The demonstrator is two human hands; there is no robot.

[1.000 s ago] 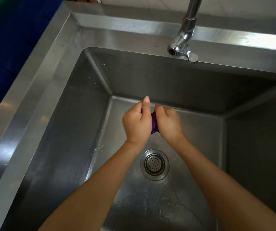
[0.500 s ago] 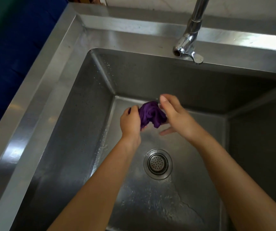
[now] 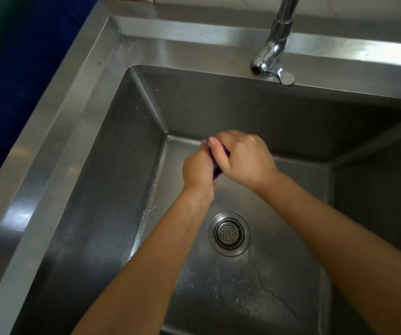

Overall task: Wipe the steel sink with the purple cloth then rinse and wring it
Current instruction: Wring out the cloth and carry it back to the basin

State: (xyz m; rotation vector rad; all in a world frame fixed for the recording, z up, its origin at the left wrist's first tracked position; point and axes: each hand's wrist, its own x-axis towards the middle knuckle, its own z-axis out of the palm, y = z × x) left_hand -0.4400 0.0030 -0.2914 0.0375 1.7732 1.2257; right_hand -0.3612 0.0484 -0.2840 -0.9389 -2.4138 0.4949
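The purple cloth [image 3: 217, 168] is bunched small between my two hands, above the back of the steel sink [image 3: 127, 180]. Only a thin strip of it shows. My left hand [image 3: 198, 169] grips it from the left with curled fingers. My right hand [image 3: 245, 158] wraps over it from the right and above, thumb across the cloth. Both hands press together, held above the sink floor, which is wet.
The round drain strainer [image 3: 229, 234] lies below my hands in the sink floor. A chrome tap [image 3: 273, 56] stands on the back ledge, with no water running from its spout. A dark blue surface [image 3: 13, 93] borders the sink's left rim.
Half a second ago the cloth hung loose and my right hand was open beside it. Now both hands are clamped on the cloth again, squeezing it into a tight bundle.
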